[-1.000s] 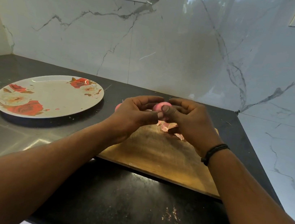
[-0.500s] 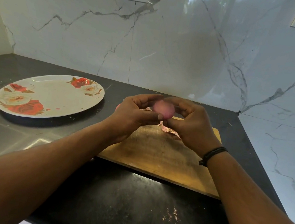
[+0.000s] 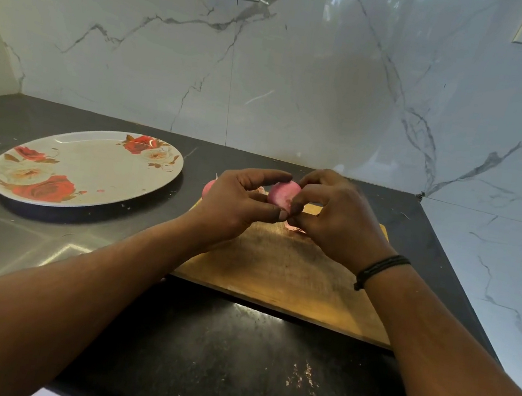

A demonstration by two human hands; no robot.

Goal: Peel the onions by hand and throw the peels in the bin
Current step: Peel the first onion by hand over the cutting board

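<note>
Both hands hold a pink onion point(image 3: 282, 194) above the far edge of a wooden cutting board point(image 3: 280, 267): the left hand point(image 3: 239, 201) grasps it between curled fingers and thumb, while the right hand point(image 3: 334, 216) pinches at its near side with curled fingertips. A second onion point(image 3: 208, 187) lies partly hidden behind the left hand, and scraps of peel point(image 3: 294, 227) rest on the board beneath the right hand. A rose-patterned plate point(image 3: 89, 170) sits on the dark counter point(image 3: 230, 361) to the left, well apart from the board.
</note>
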